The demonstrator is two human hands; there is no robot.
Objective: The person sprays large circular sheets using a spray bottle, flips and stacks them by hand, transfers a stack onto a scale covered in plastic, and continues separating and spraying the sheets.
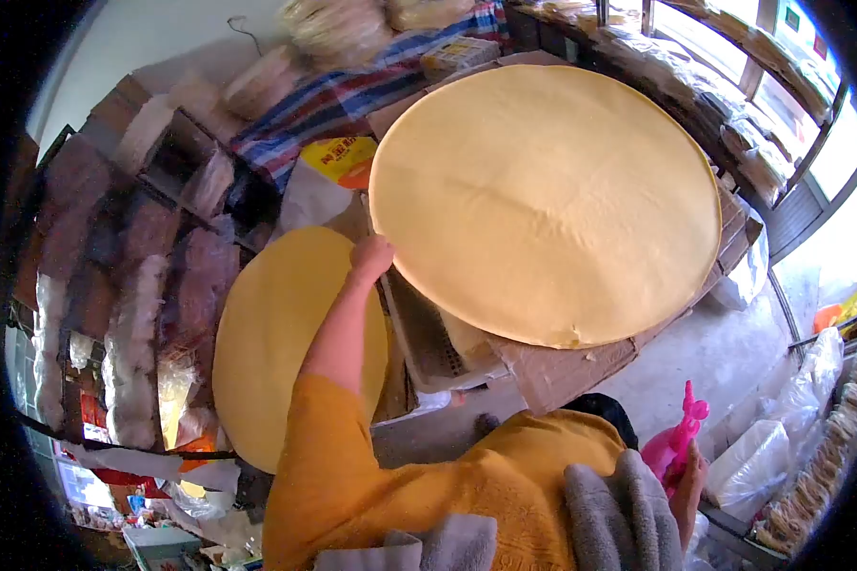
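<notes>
A large round pale yellow sheet (543,200) lies on top of cardboard (571,373). My left hand (373,256) is closed at the sheet's left edge, its fingers wrapped on the rim. Below my left forearm, a second yellow round sheet (290,352) lies lower down at the left. At the lower right, my right hand (687,481) is wrapped round a pink spray bottle (674,447), held upright beside my body, away from both sheets.
Shelves with wrapped bundles (133,324) line the left side. Behind the large sheet are a striped cloth (338,90) and a yellow-and-white bag (338,162). A plastic crate (428,343) sits between the sheets. Clear plastic bags (757,462) stand at the right.
</notes>
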